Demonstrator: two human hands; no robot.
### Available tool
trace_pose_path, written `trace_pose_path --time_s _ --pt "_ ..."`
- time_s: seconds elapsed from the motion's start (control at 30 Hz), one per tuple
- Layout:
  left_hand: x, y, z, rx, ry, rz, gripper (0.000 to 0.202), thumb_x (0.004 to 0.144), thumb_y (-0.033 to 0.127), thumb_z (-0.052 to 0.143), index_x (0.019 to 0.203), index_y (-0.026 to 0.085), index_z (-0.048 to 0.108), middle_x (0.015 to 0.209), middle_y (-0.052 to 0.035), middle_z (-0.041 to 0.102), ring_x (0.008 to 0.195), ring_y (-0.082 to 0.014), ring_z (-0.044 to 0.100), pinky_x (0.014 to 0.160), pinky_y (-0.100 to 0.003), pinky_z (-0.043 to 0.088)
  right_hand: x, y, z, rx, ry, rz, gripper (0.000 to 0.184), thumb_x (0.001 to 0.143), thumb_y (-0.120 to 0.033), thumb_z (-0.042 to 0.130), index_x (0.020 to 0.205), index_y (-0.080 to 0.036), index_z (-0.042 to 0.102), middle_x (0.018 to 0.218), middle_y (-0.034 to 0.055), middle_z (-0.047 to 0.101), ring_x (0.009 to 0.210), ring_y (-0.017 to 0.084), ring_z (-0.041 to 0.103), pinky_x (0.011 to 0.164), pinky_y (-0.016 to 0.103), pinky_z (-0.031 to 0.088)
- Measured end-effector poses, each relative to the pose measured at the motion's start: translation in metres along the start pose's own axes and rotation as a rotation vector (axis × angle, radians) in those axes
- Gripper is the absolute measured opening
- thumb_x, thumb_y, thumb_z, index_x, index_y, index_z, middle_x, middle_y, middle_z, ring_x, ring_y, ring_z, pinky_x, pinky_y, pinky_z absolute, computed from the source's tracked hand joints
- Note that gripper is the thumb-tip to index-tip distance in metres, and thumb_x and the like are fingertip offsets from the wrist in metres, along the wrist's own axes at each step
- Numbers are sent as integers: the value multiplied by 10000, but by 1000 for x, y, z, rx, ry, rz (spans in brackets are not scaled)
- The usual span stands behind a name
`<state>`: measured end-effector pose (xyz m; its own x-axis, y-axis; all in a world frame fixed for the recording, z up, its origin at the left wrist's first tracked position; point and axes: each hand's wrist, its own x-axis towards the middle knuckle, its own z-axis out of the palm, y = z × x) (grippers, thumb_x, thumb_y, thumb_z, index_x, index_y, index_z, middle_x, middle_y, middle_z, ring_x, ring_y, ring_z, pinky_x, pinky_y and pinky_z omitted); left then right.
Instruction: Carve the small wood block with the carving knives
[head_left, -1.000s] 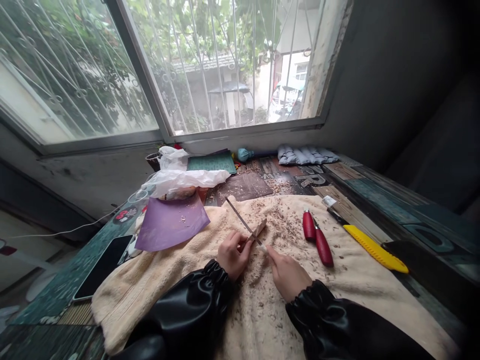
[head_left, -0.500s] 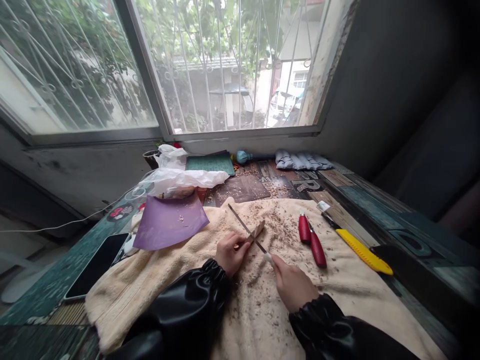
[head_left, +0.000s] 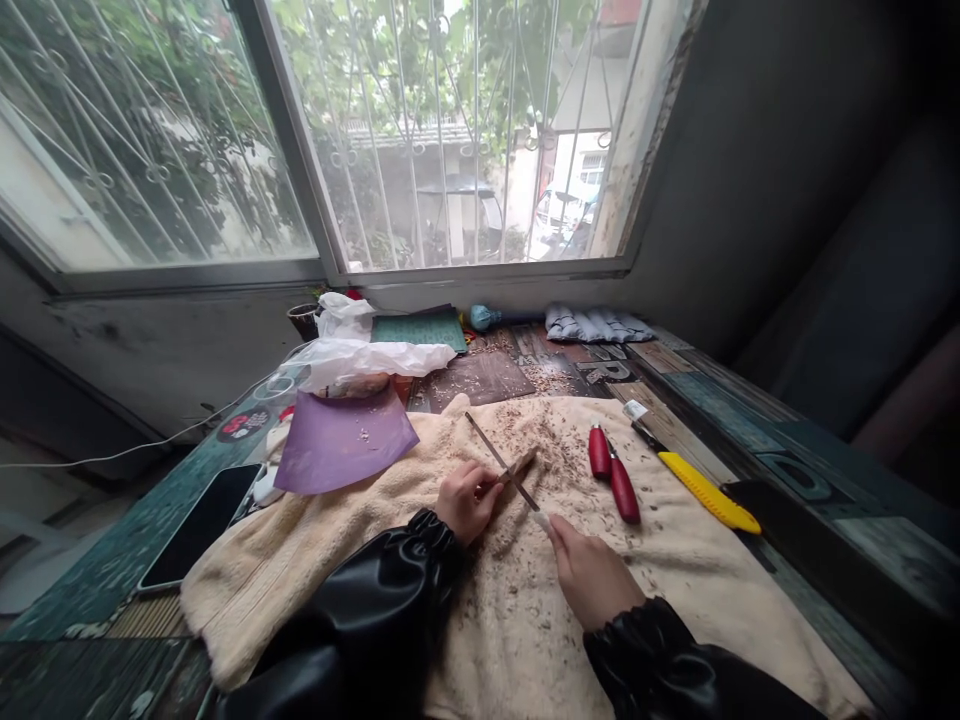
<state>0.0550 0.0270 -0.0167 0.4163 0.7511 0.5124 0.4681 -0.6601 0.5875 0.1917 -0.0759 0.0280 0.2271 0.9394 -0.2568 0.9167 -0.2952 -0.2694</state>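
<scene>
Pinched in the fingers of my left hand (head_left: 466, 499) is a small piece of wood (head_left: 526, 461), held low over a beige towel (head_left: 360, 545). My right hand (head_left: 596, 570) grips the pale handle of a thin file (head_left: 486, 443), whose dark blade slants up to the left and crosses the wood. Wood shavings are scattered over the towel around both hands. To the right of them lie two red-handled tools (head_left: 620, 483), and beyond these a yellow-handled tool (head_left: 709, 490) with its tip toward the window.
At left are a purple sheet (head_left: 345, 445) and a black-screened phone (head_left: 202, 527). Toward the window lie a white plastic bag (head_left: 375, 360), a green mat (head_left: 420, 332) and a grey padded bundle (head_left: 596, 324). A cable (head_left: 142, 457) runs off the left edge.
The file has slid slightly down and right across the wood with my right hand. The wood in my left hand has tilted a little. The view has shifted slightly.
</scene>
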Motion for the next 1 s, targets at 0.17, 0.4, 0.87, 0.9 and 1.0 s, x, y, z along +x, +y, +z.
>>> trace_pose_path --time_s 0.17,0.4,0.87,0.9,1.0 --pt "-1 4 2 11 10 -9 97 744 226 519 687 174 578 681 -26 550 615 -112 525 552 -229 451 16 -22 -6 -23 11 54 325 877 -269 215 1040 -225 493 806 85 641 748 199 596 543 248 296" --pt "1 5 2 23 12 -28 106 757 240 509 694 166 549 712 -31 544 648 -118 522 573 -230 445 -4 -4 16 35 37 18 319 876 -239 190 901 -194 504 751 72 632 706 175 584 552 240 294" --pt "3 5 1 15 37 -5 94 752 225 517 696 160 557 694 -24 545 642 -113 521 587 -232 447 -9 0 15 85 64 33 313 884 -263 208 844 -201 512 767 56 627 730 152 573 573 219 292" --pt "2 5 1 7 35 0 91 751 220 517 696 160 558 696 -25 545 640 -113 521 584 -232 448 -11 2 15 90 66 35 308 883 -266 215 839 -202 513 774 57 628 733 152 573 579 219 295" --pt "-1 6 3 -68 -18 83 95 747 217 518 688 164 570 686 -25 542 616 -105 519 559 -221 447 -7 -3 13 73 74 70 308 880 -271 223 864 -200 522 780 67 631 726 158 577 578 227 302"
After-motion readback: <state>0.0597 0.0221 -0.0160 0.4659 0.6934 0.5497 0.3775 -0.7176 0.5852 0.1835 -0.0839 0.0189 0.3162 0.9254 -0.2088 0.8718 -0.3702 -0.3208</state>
